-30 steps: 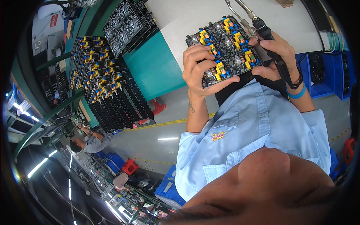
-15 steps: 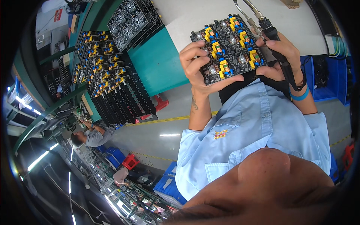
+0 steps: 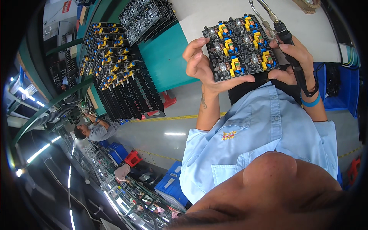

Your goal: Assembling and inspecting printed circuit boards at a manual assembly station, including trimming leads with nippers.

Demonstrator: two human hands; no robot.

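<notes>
A black circuit board panel (image 3: 242, 48) is held up between my hands, bearing rows of yellow, blue and copper-coloured parts and clear round pieces. My left hand (image 3: 203, 67) grips it at the left edge; the thumb lies along the near edge and the fingers curl beside the left side. My right hand (image 3: 297, 57) is closed around a black soldering iron (image 3: 294, 63) with a metal feed tube at its far end. That hand's thumb and fingertips also meet the board's right edge. The iron's tip is cut off at the top of the picture.
A white work surface (image 3: 214, 8) lies beyond the board, with a green mat (image 3: 163, 61) at its left. Racked boards with yellow parts (image 3: 111, 57) and a stack of black boards (image 3: 143, 19) stand left. Blue bins (image 3: 343, 86) are at right; a co-worker (image 3: 96, 130) sits far left.
The board and both hands appear slightly further right in the view. My left fingers have drawn back from the board's top face toward its left edge. The right hand keeps its hold.
</notes>
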